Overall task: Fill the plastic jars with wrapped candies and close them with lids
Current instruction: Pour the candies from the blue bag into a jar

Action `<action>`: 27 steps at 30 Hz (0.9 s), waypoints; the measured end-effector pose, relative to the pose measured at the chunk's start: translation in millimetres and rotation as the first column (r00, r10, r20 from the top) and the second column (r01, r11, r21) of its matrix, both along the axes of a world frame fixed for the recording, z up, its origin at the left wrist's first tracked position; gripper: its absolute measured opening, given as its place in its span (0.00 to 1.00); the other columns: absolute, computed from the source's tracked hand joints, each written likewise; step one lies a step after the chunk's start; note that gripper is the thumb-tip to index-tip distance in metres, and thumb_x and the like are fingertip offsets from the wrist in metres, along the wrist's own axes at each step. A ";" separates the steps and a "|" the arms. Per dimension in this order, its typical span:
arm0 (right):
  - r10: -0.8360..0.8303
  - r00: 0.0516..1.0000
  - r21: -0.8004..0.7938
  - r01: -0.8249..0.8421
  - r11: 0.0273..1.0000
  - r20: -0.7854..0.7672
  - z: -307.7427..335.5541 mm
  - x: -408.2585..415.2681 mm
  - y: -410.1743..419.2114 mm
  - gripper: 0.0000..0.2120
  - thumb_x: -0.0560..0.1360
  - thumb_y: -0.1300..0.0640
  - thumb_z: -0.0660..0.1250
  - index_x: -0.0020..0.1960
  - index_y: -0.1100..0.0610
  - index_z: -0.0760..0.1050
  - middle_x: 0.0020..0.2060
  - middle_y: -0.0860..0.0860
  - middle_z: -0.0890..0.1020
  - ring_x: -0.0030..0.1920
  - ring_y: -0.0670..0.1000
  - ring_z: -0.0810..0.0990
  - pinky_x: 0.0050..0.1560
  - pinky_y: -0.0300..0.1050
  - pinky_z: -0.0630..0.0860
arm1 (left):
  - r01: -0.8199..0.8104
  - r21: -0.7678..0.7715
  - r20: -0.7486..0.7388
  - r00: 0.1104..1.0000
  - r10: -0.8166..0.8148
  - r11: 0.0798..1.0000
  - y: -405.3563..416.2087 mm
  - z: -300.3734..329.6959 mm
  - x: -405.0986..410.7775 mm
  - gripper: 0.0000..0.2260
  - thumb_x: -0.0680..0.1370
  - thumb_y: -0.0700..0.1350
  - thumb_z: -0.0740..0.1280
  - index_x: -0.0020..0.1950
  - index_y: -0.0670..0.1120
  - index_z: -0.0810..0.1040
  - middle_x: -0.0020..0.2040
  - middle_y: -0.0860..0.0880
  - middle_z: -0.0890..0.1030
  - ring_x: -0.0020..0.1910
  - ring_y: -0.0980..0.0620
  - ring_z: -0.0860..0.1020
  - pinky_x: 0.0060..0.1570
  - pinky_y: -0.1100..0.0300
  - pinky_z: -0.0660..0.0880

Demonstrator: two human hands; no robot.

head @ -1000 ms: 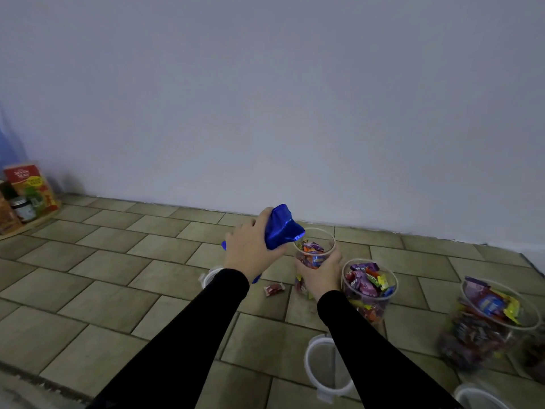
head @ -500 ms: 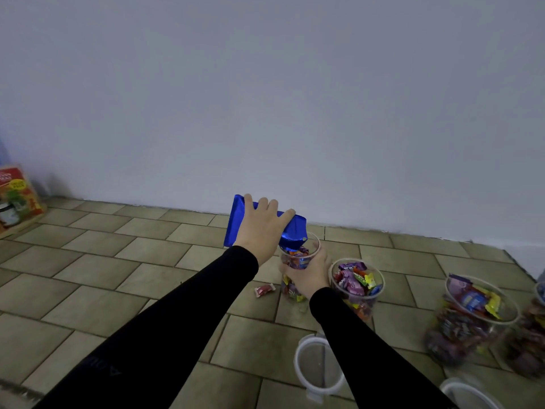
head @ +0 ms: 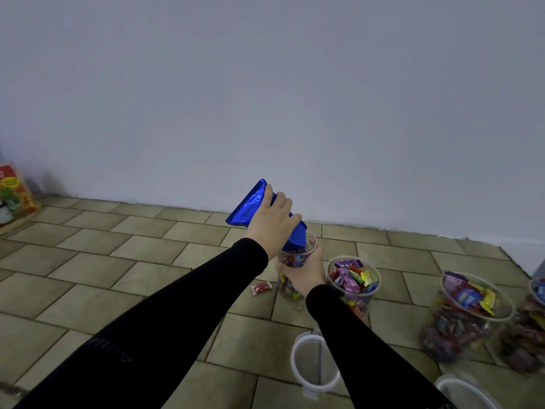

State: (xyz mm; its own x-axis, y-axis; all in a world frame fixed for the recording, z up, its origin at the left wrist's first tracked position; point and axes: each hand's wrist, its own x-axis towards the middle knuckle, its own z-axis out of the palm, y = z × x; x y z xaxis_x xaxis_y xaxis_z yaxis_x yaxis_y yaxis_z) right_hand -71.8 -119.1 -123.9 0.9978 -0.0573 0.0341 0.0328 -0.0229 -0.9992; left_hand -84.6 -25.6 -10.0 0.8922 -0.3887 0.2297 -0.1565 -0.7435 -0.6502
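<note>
We are in the filling step: our left hand (head: 272, 222) grips the tipped blue bag (head: 253, 206) with fingers curled over it, its mouth down in the jar (head: 290, 261) on the tiled floor (head: 118, 261), while our right hand (head: 306, 274) wraps round that jar's side. Next, we judge, the bag needs lifting away and a lid (head: 314, 363), lying nearer us than the jar, pressing on. How full the jar is stays hidden behind bag and hands, and one stray candy (head: 261, 287) lies just left of it.
</note>
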 end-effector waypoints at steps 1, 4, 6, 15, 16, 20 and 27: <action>-0.006 1.000 -0.005 0.006 1.000 0.009 -1.7 1.2 0.3 0.39 0.64 0.70 0.76 0.68 0.59 0.58 0.60 0.56 0.75 0.57 0.54 0.77 0.51 0.40 0.76 | 0.002 0.005 -0.001 1.000 -0.002 1.000 -0.8 0.8 0.3 0.20 0.79 0.44 0.62 0.70 0.48 0.64 0.66 0.41 0.67 0.70 0.38 0.60 0.71 0.36 0.45; -0.015 1.000 -0.024 0.015 1.000 0.001 -5.0 2.8 1.5 0.40 0.63 0.68 0.78 0.67 0.59 0.59 0.61 0.57 0.74 0.59 0.55 0.77 0.59 0.47 0.76 | 0.005 0.006 -0.012 1.000 -0.005 1.000 -1.4 1.2 0.3 0.19 0.79 0.43 0.62 0.70 0.48 0.65 0.66 0.41 0.67 0.70 0.39 0.60 0.71 0.36 0.44; -0.012 1.000 -0.032 0.012 0.999 -0.006 -5.8 3.7 0.9 0.40 0.62 0.67 0.78 0.67 0.59 0.58 0.61 0.56 0.74 0.60 0.55 0.76 0.61 0.50 0.76 | 0.010 -0.003 -0.016 1.000 -0.010 1.000 -1.0 0.5 0.6 0.19 0.79 0.43 0.61 0.70 0.49 0.65 0.66 0.42 0.67 0.70 0.39 0.60 0.71 0.36 0.44; -0.043 0.999 -0.134 0.041 0.990 -0.013 -12.2 7.0 1.1 0.42 0.61 0.62 0.80 0.66 0.55 0.58 0.60 0.54 0.74 0.60 0.54 0.75 0.63 0.55 0.74 | 0.019 -0.150 0.014 1.000 -0.017 0.989 8.9 14.8 3.2 0.21 0.78 0.41 0.61 0.71 0.50 0.65 0.66 0.43 0.67 0.70 0.40 0.59 0.71 0.36 0.43; -0.047 0.999 -0.139 0.044 0.989 -0.015 -13.4 7.4 0.5 0.41 0.61 0.62 0.80 0.65 0.54 0.59 0.59 0.54 0.74 0.59 0.54 0.76 0.63 0.55 0.74 | 0.020 -0.165 0.010 1.000 -0.018 0.986 10.4 15.4 3.2 0.21 0.78 0.41 0.60 0.71 0.51 0.65 0.65 0.43 0.67 0.70 0.40 0.60 0.71 0.36 0.43; -0.058 0.998 -0.170 0.057 0.984 -0.001 -13.6 7.5 1.3 0.41 0.60 0.59 0.81 0.65 0.54 0.60 0.59 0.53 0.75 0.58 0.54 0.76 0.62 0.55 0.75 | 0.004 -0.239 0.035 0.999 0.004 0.971 15.0 19.2 3.3 0.22 0.78 0.40 0.60 0.71 0.52 0.66 0.64 0.45 0.68 0.69 0.41 0.61 0.71 0.36 0.43; -0.034 0.999 -0.096 0.032 0.995 -0.017 -15.5 8.6 3.1 0.45 0.60 0.62 0.80 0.69 0.55 0.57 0.62 0.55 0.73 0.60 0.55 0.76 0.63 0.55 0.74 | -0.044 -0.309 0.036 0.998 0.057 0.950 10.3 17.5 1.6 0.22 0.78 0.41 0.61 0.71 0.52 0.65 0.64 0.45 0.69 0.69 0.41 0.61 0.71 0.35 0.43</action>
State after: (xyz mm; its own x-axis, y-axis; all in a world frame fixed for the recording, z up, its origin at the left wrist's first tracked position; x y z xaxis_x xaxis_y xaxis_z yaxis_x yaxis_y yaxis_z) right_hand -63.2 -116.0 -139.4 0.9959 -0.0874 0.0223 0.0117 -0.1193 -0.9928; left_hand -83.0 -15.2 7.5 0.8952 -0.2477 0.3704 -0.0902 -0.9147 -0.3939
